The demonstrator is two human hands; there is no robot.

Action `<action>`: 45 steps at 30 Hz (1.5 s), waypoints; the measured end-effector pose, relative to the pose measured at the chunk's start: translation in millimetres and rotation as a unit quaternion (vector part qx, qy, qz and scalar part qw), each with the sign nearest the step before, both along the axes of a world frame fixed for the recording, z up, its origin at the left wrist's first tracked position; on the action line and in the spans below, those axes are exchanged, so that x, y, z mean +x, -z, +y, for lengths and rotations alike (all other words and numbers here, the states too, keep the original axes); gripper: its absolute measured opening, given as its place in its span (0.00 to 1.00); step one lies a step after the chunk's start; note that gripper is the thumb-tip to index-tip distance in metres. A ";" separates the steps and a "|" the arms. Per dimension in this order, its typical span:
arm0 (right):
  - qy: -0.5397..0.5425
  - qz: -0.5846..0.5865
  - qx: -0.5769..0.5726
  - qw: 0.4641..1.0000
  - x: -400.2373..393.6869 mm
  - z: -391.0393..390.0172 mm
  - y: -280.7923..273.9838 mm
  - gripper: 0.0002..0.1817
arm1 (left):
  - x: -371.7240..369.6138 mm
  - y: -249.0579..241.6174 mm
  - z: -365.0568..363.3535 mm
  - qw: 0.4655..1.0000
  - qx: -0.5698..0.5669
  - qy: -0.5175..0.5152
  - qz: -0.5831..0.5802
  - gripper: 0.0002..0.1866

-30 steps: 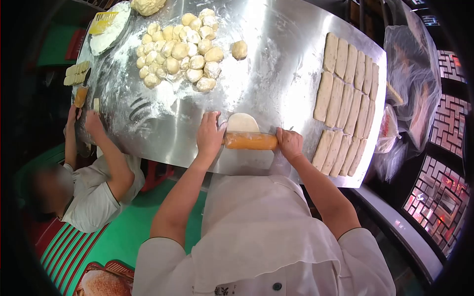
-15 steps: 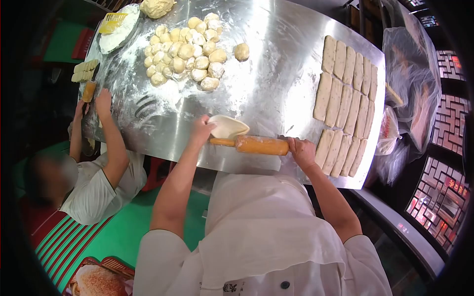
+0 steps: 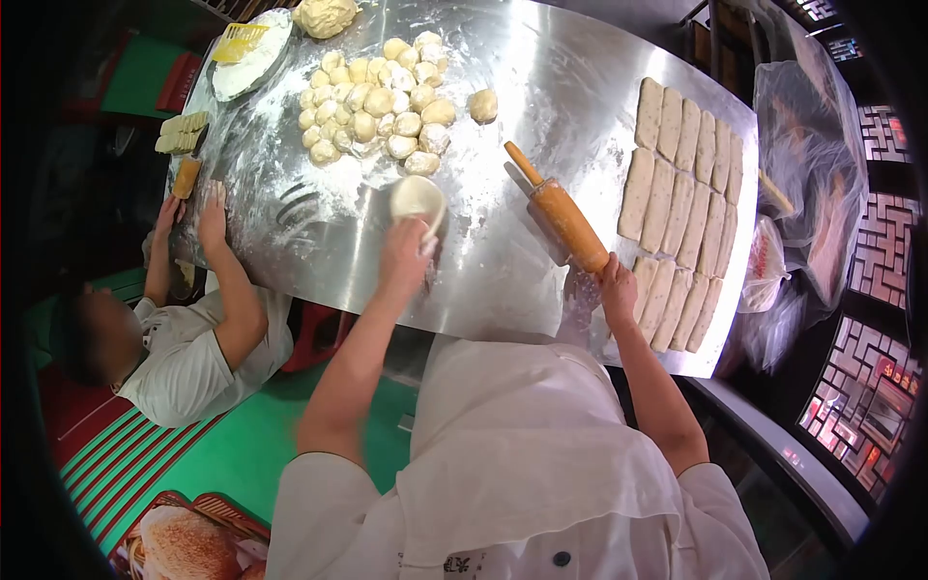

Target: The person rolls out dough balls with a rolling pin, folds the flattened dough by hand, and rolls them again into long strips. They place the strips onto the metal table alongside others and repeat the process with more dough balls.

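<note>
In my left hand (image 3: 404, 256) is a thin round dough wrapper (image 3: 418, 197), gripped at its near edge and slightly blurred, over the metal table. My right hand (image 3: 617, 288) closes around the near handle of a wooden rolling pin (image 3: 570, 225), whose far handle points up and left. Beyond my left hand lies a heap of small floured dough balls (image 3: 362, 100), and a single dough ball (image 3: 483, 106) sits just right of it. Rows of flat, speckled dough strips (image 3: 667, 208) lie close to my right hand.
A floury tray (image 3: 253, 63) with a yellow scraper and a large dough lump (image 3: 326, 15) are at the far left. A co-worker (image 3: 208, 319) works at the left edge with another rolling pin (image 3: 186, 179). Plastic bags (image 3: 764, 261) hang beyond the table's right edge.
My left hand has carried the dough wrapper away from me, towards the dough balls. The rolling pin has swung from lying crosswise to pointing away, its near handle still in my right hand.
</note>
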State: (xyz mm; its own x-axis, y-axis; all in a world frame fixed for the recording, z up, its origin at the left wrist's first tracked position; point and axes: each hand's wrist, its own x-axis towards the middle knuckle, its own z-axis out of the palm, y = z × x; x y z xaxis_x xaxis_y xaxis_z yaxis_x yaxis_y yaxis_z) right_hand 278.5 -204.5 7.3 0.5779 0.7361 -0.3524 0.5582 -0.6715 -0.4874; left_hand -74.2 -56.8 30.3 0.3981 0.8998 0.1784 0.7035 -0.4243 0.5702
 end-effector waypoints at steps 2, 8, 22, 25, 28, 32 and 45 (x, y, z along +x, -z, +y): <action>-0.017 -0.015 0.033 0.999 4.0 0.2 6.3 0.25 | 31.6 25.4 -44.8 0.986 -0.055 0.154 0.012 0.13; -0.170 -0.068 0.019 0.983 -5.5 1.5 -28.2 0.24 | 55.4 0.8 -83.3 0.964 -0.118 0.233 -0.049 0.11; -0.303 -0.219 0.036 0.927 -30.3 142.5 0.0 0.20 | 62.3 34.9 70.8 0.965 -0.070 -0.078 0.242 0.21; -0.278 -0.220 0.018 0.935 -16.8 167.7 19.8 0.19 | 69.0 26.3 83.8 0.968 -0.081 -0.089 0.219 0.22; -0.262 -0.174 0.068 0.947 -33.4 121.7 15.7 0.20 | 52.9 29.5 42.8 0.983 -0.020 -0.085 0.161 0.14; -0.322 -0.100 0.122 0.933 -60.5 -0.5 12.8 0.15 | 6.8 19.7 -77.3 0.985 -0.025 -0.007 0.168 0.07; -0.277 -0.167 0.099 0.941 -15.3 120.6 26.7 0.21 | 68.4 30.8 64.0 0.974 -0.134 -0.094 0.160 0.10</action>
